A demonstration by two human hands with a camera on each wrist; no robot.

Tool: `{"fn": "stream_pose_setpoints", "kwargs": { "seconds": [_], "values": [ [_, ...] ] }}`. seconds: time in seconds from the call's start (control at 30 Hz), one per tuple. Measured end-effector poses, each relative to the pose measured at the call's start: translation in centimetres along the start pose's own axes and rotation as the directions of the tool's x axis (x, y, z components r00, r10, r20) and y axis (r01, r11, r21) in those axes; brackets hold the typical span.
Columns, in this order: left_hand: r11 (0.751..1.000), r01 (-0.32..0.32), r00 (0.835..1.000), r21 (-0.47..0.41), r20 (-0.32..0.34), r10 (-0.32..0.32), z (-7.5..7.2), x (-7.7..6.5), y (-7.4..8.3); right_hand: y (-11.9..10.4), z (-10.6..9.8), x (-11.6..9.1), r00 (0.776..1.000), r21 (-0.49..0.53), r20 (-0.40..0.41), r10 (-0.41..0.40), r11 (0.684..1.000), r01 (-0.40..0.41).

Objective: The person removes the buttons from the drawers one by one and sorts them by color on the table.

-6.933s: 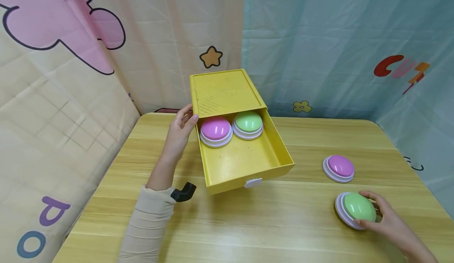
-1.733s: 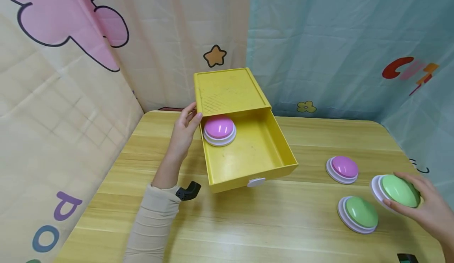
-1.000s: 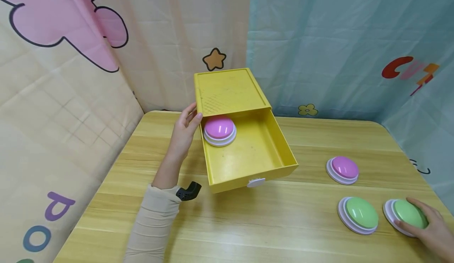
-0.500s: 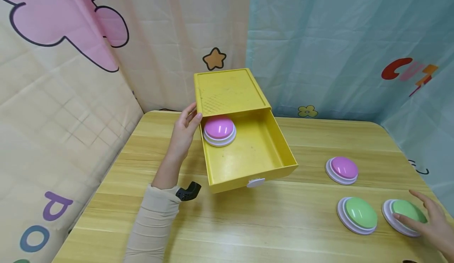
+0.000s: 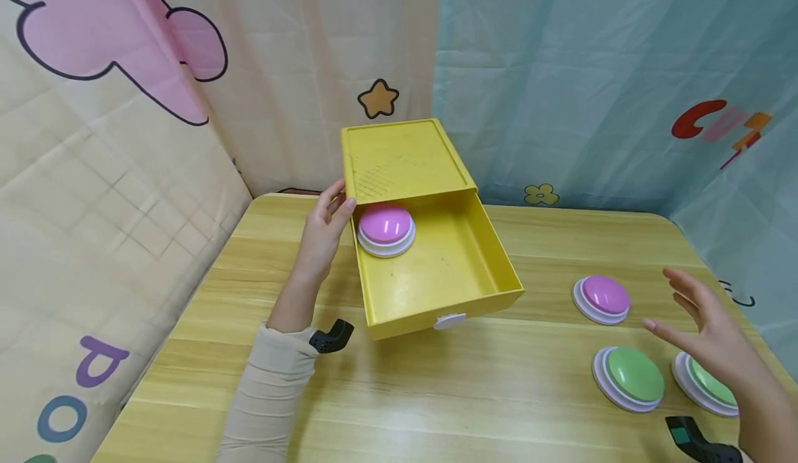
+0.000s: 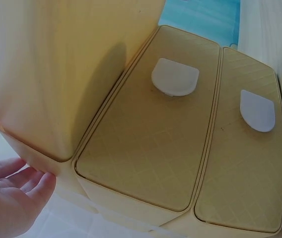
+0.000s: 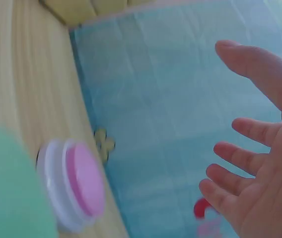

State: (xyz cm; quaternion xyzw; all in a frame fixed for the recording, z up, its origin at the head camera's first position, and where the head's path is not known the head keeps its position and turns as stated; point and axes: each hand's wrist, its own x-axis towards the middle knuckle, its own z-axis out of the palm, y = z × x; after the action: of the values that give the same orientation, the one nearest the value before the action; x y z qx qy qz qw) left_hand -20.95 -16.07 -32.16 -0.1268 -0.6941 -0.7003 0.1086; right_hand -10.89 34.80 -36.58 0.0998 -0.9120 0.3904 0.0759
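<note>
Three buttons, one pink and two green, sit on the table under the raised, open-fingered right hand. The left hand rests flat against the yellow drawer box, grasping nothing.

Bare table lies open between the drawer and three domes.

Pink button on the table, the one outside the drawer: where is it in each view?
Head: pink button at right on the wooden table, just beyond the two green buttons, near the raised right hand.
Left wrist: not in it; only the yellow drawer unit and the left hand.
Right wrist: lower left, blurred, lying on the table.
Shared landmark: the yellow drawer unit, in every view.
</note>
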Motion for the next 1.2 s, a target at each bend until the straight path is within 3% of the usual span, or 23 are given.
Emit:
{"fn": "stream_pose_setpoints", "kwargs": {
  "seconds": [0.17,0.33,0.6,0.83,1.2],
  "values": [
    [1.000,-0.003,1.000,-0.001,-0.003,0.003,0.0,0.2,0.0,-4.3,1.2,3.0,0.985,0.053,0.046,-0.164,0.985,0.162],
    [1.000,-0.010,1.000,-0.001,-0.008,0.010,-0.1,0.3,0.0,-8.4,2.8,5.6,0.950,0.122,0.110,-0.294,0.952,0.280],
    [1.000,-0.018,1.000,-0.013,-0.006,0.018,0.0,0.3,-0.2,-14.3,4.7,9.2,0.839,0.124,0.234,-0.491,0.871,0.475],
    [1.000,-0.021,1.000,-0.007,-0.009,0.021,-0.1,0.3,-0.2,-19.0,5.9,12.4,0.745,0.111,0.390,-0.541,0.831,0.545],
    [1.000,0.001,1.000,-0.020,-0.008,-0.001,0.0,0.2,-0.5,-23.2,9.2,16.1,0.648,0.152,0.591,-0.481,0.855,0.496]
  ]
}}
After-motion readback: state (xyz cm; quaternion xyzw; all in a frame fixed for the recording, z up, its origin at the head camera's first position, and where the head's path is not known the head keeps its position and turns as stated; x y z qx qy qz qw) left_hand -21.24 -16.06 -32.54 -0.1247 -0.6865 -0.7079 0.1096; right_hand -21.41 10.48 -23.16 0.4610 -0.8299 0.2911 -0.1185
